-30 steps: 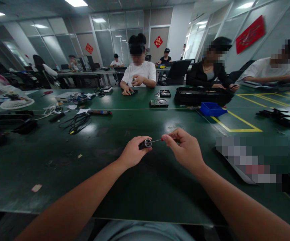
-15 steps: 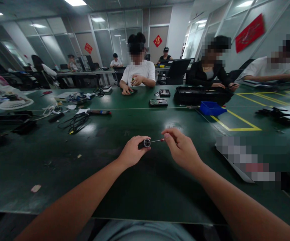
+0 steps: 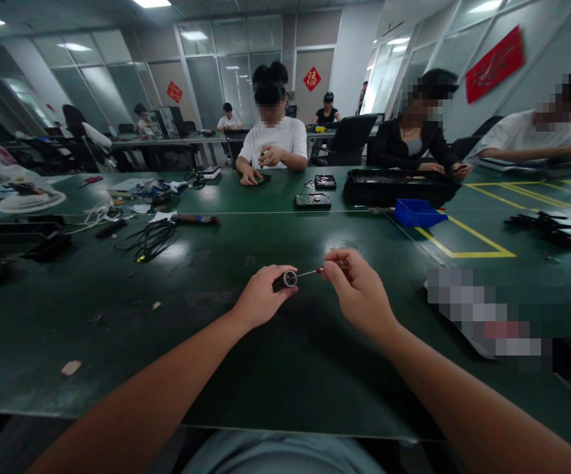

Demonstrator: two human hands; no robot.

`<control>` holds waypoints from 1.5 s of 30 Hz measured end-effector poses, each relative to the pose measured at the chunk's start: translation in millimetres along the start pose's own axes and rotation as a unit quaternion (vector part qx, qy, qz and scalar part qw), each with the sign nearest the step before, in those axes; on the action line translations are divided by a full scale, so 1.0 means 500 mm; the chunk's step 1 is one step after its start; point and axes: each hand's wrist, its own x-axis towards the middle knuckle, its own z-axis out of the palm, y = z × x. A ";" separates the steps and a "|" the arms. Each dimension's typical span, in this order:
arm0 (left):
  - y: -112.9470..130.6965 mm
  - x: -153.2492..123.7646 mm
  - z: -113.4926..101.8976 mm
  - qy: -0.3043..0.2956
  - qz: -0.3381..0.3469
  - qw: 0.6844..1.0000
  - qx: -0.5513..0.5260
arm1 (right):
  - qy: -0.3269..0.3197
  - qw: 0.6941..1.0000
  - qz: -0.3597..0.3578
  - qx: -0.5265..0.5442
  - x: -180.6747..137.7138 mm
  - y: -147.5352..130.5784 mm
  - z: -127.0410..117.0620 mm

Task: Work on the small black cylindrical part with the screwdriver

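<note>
My left hand [image 3: 264, 296] is closed around a small black cylindrical part [image 3: 285, 281], whose open end shows a pale ring facing me. In my right hand [image 3: 362, 289] I pinch a screwdriver [image 3: 319, 270] with a red collar, its handle mostly hidden by my fingers. The thin metal shaft points left and its tip reaches the ringed end of the part; how deep the tip sits I cannot tell. Both hands are held above the green table [image 3: 285, 388].
A blue bin [image 3: 418, 213] stands beyond my right hand, beside a long black casing [image 3: 398, 189]. Two drive-like units [image 3: 312, 201] lie ahead. Cables [image 3: 150, 240] and an electric screwdriver-like tool [image 3: 194, 220] rest at left. A co-worker [image 3: 275, 141] sits opposite.
My right hand has shifted very slightly, and the screwdriver shaft slants a little more, with its handle end higher. My left hand keeps hold of the black part.
</note>
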 end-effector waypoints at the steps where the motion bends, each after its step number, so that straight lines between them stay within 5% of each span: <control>1: 0.001 0.000 -0.001 0.003 0.001 1.000 -0.001 | 0.004 1.000 0.010 0.023 0.002 0.001 0.002; 10: 0.007 0.003 -0.009 -0.006 0.026 1.000 0.012 | 0.023 0.950 0.164 0.264 0.027 0.038 0.009; 15: 0.006 0.002 -0.008 -0.003 0.020 1.000 0.022 | 0.066 0.982 0.092 0.153 0.018 0.033 0.004; 21: 0.010 0.000 -0.011 -0.008 0.019 1.000 0.023 | 0.045 0.999 0.000 -0.008 0.002 0.004 0.000; 34: 0.000 0.001 -0.003 -0.015 0.026 0.999 0.032 | 0.016 0.996 0.016 -0.083 0.006 -0.009 -0.013; 40: 0.004 0.001 -0.006 -0.018 0.019 0.999 0.031 | -0.005 0.998 -0.031 -0.060 0.002 0.004 -0.009; 45: 0.008 0.001 -0.008 -0.022 0.011 0.999 0.032 | -0.029 0.999 -0.004 -0.044 0.003 0.008 -0.011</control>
